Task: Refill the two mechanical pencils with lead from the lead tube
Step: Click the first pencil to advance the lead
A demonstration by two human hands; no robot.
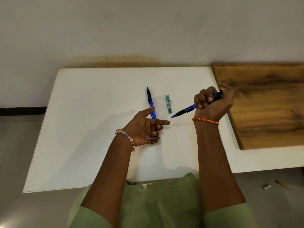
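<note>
My right hand is shut in a fist on a blue mechanical pencil, tip pointing down-left, thumb over its back end. A second blue mechanical pencil lies on the white table, tip pointing away, its near end hidden behind my left hand. My left hand hovers open, palm up, index finger pointing right toward the held pencil's tip. A small green lead tube lies on the table between the two pencils.
A wooden board lies on the table's right side, close to my right hand. On the floor at lower right are a small eraser-like object and a yellow pencil. A wall rises behind the table.
</note>
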